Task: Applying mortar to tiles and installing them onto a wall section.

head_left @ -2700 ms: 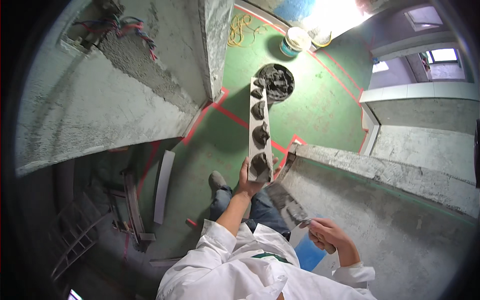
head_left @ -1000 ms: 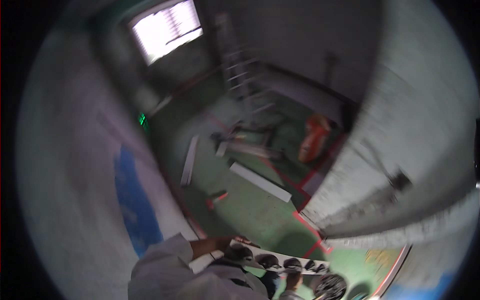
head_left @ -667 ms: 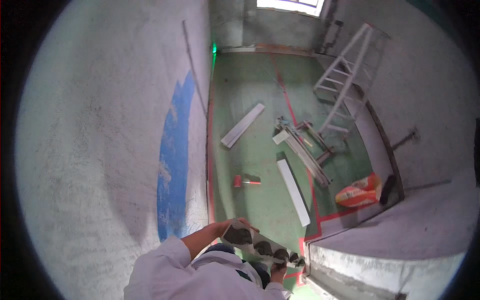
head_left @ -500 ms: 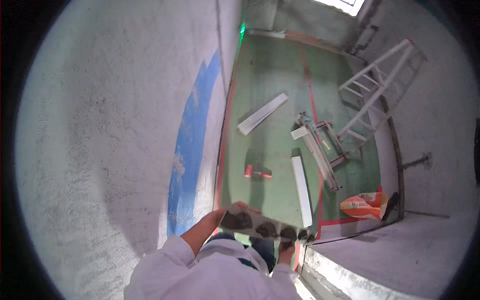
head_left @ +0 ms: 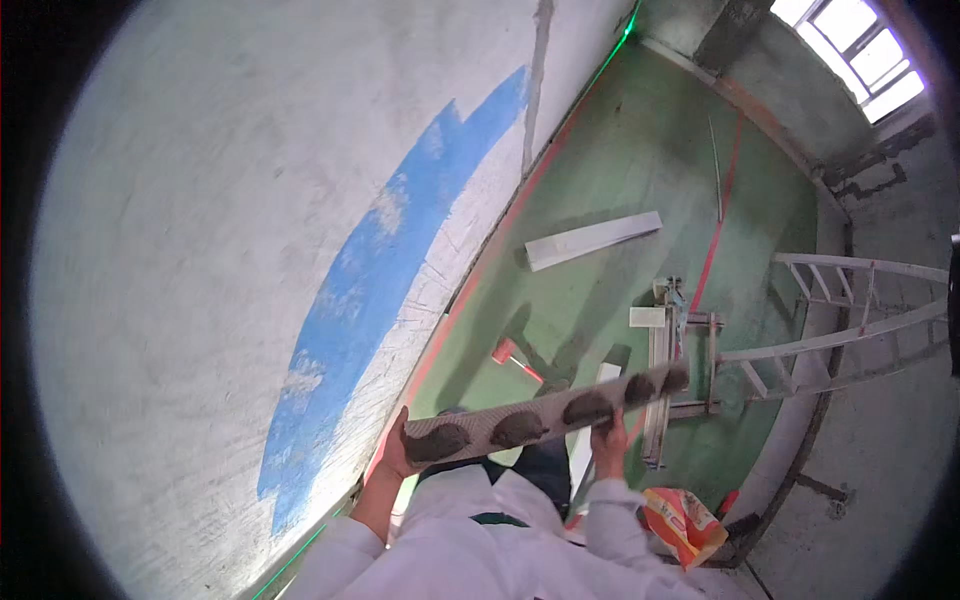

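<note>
"Across the person's front, is that the long, narrow, pale strip with the finely ribbed face (head_left: pixel 552 418)?"

"Yes. I see it held crosswise above the dark trousers (head_left: pixel 545 468), its right end slanting up in my view, with five dark grey dabs of paste (head_left: pixel 520 428) in a row along it."

"And the hands?"

"The left hand (head_left: pixel 397 450) is closed on the left end. The right hand (head_left: pixel 608 440) grips the lower edge by the third dab; its fingers behind are hidden from me."

"What about edges?"

"The left end is toward the rough whitish wall (head_left: pixel 220 200) with its blue painted band (head_left: pixel 360 280); how near, I can't tell. The right end juts past the right hand, overlapping the long metal-railed frame (head_left: pixel 657 345) in my view."

"Room to move?"

"Ahead, green floor (head_left: pixel 650 170) spreads between wall and frame, with a red-headed mallet (head_left: pixel 503 350) and a long white board (head_left: pixel 594 243) lying there. Farther right I have a pale metal ladder (head_left: pixel 800 347)."
</note>
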Demonstrator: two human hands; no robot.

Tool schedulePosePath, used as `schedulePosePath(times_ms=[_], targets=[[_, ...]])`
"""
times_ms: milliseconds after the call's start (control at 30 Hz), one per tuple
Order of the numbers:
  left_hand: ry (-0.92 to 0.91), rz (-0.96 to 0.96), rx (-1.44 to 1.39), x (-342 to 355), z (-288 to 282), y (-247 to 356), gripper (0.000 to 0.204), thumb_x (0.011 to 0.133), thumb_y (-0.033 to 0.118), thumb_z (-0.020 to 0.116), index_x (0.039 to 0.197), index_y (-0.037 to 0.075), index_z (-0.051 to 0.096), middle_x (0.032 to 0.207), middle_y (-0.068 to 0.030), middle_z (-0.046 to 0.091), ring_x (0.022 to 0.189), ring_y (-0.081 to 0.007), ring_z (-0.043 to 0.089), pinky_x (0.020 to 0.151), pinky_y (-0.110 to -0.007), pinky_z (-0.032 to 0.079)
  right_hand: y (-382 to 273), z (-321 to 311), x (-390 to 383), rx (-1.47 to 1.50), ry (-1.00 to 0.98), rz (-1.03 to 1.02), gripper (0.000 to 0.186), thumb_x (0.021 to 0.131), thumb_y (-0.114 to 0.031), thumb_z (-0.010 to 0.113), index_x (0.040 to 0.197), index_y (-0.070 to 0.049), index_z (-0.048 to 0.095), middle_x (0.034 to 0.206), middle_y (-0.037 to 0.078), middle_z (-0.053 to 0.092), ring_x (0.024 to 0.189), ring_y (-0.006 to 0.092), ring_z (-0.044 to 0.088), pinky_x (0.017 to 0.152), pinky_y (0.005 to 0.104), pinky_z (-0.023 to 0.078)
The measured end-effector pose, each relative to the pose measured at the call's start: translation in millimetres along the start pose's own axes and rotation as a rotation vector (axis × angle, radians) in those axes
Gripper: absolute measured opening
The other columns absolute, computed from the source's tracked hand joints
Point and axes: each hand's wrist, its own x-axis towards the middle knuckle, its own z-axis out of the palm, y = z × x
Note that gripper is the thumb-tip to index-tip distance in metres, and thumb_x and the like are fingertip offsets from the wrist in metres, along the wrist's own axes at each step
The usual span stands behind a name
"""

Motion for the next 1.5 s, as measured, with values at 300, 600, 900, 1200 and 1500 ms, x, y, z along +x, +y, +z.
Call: schedulePosePath(times_ms=[300, 600, 900, 1200, 1500], targets=[[0.213, 0.297, -0.207, 149, 58, -35, 0.090, 0.100, 0.076, 0.053, 0.146, -0.001, 0.059, 0.148, -0.0226, 0.063, 0.134, -0.0392, 0.064, 0.119, -0.052, 0.048, -76, 102, 278, -0.263, -0.182, 0.260, 0.035, 0.112, -0.032, 0.059, 0.137, -0.008, 0.063, 0.132, 0.009, 0.073, 0.120, 0.0271, 0.071, 0.104, 0.0454, 0.058], [0.371, 0.483, -0.128, 387, 86, 33, 0.087, 0.104, 0.074, 0.048, 0.152, 0.001, 0.053, 0.150, -0.0201, 0.061, 0.137, -0.0364, 0.061, 0.121, -0.052, 0.047, -46, 177, 525, -0.442, -0.044, 0.285, 0.031, 0.110, -0.036, 0.064, 0.131, -0.013, 0.065, 0.117, 0.002, 0.075, 0.102, 0.0207, 0.072, 0.081, 0.0371, 0.055], [0.858, 0.743, -0.195, 525, 13, 92, 0.074, 0.108, 0.063, 0.049, 0.139, -0.004, 0.061, 0.143, -0.0196, 0.064, 0.129, -0.0355, 0.064, 0.118, -0.050, 0.047, 96, 180, 688, -0.401, -0.136, 0.557, 0.026, 0.111, -0.037, 0.064, 0.124, -0.014, 0.065, 0.116, 0.001, 0.074, 0.104, 0.0197, 0.072, 0.086, 0.0381, 0.056], [0.825, 0.790, -0.280, 692, -94, 112, 0.068, 0.106, 0.060, 0.053, 0.131, -0.002, 0.064, 0.129, -0.0187, 0.068, 0.117, -0.0382, 0.069, 0.106, -0.052, 0.056, 182, 132, 860, -0.602, -0.269, 0.732, 0.030, 0.113, -0.032, 0.061, 0.134, -0.011, 0.060, 0.129, 0.004, 0.071, 0.119, 0.0220, 0.068, 0.099, 0.0419, 0.056], [0.790, 0.862, -0.282, 819, -281, 172, 0.064, 0.107, 0.061, 0.047, 0.131, 0.005, 0.066, 0.129, -0.0162, 0.070, 0.121, -0.0370, 0.069, 0.107, -0.055, 0.054, 314, 107, 969, -0.591, -0.641, 0.806, 0.021, 0.112, -0.026, 0.062, 0.127, -0.010, 0.061, 0.124, 0.006, 0.071, 0.119, 0.0249, 0.068, 0.103, 0.0475, 0.056]])
